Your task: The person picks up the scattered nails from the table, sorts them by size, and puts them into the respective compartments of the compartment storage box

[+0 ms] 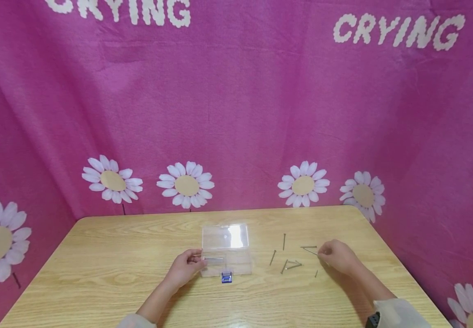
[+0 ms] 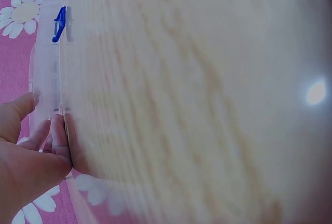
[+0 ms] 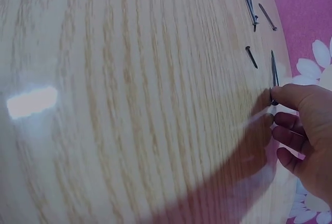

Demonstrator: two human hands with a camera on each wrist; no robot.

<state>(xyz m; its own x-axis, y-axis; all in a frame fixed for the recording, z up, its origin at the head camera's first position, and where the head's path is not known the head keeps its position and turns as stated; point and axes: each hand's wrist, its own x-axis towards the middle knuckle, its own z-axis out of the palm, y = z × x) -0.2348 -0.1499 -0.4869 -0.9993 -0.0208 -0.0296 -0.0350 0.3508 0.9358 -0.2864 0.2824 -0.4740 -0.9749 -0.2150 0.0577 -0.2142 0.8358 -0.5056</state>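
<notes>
On the pale wooden desk (image 1: 117,264) the right hand (image 1: 338,257) pinches a thin steel nail (image 1: 310,251) lying crosswise, tip pointing left, while the left hand (image 1: 185,268) pinches another nail (image 1: 215,259) crosswise over the clear plastic box (image 1: 226,248)

The word "CRYING" is read twice in the head view, printed in white scalloped capital letters on the pink cloth backdrop (image 1: 236,105). One printing (image 1: 399,31) is found at about one o'clock, complete and slightly tilted. The other (image 1: 134,10) is found at about eleven o'clock, with the tops of its letters cut off by the upper edge and an earlier letter only partly seen. No other words, numbers, brands or signs can be read; none is seen on the clear plastic box (image 1: 226,255) or on the counter (image 1: 109,264), and the wrist views carry no lettering.
</notes>
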